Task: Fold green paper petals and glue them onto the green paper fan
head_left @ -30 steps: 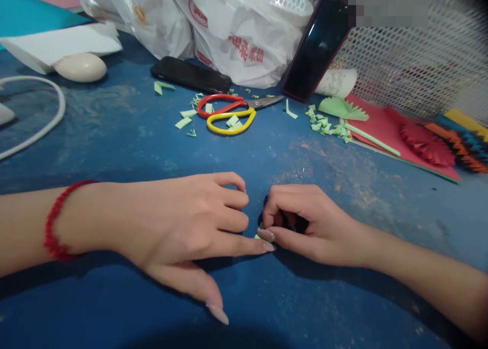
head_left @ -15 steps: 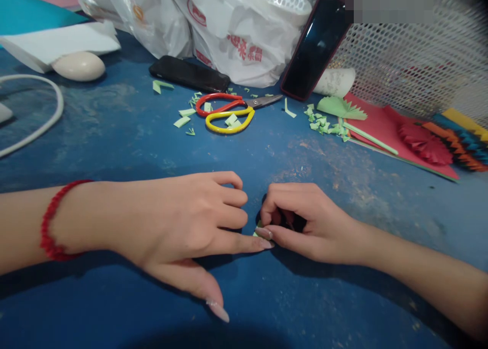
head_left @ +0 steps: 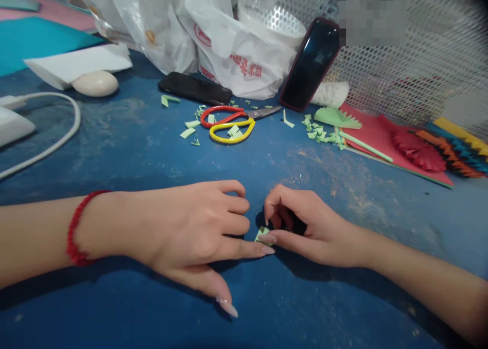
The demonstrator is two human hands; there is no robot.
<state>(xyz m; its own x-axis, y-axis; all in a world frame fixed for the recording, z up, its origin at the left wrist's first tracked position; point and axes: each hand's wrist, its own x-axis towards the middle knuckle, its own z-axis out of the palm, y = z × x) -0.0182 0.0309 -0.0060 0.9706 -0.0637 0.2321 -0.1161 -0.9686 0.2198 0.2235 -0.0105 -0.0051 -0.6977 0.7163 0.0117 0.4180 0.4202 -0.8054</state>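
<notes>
A small piece of light green paper (head_left: 262, 232) lies on the blue table, partly covered by fingertips. My left hand (head_left: 198, 227) rests palm down beside it, index finger stretched out so its tip touches the paper's near edge. The thumb is spread away and the other fingers bend slightly; nothing is in this hand. From the right, my right hand (head_left: 308, 227) has its thumb on the paper and its index finger curled just above. The other fingers of that hand are folded into shadow.
Behind the hands lie scissors (head_left: 231, 124) with red and yellow handles, among green paper scraps (head_left: 187, 133). A black phone (head_left: 195, 88) lies flat; another phone (head_left: 309, 64) leans upright. Folded papers on a red sheet (head_left: 366, 130) sit right. A white cable (head_left: 57, 145) curves at left.
More of the green paper shows as my right index finger has lifted off it. The thumb stays on the paper. The whole view has shifted slightly, so the background sits lower.
</notes>
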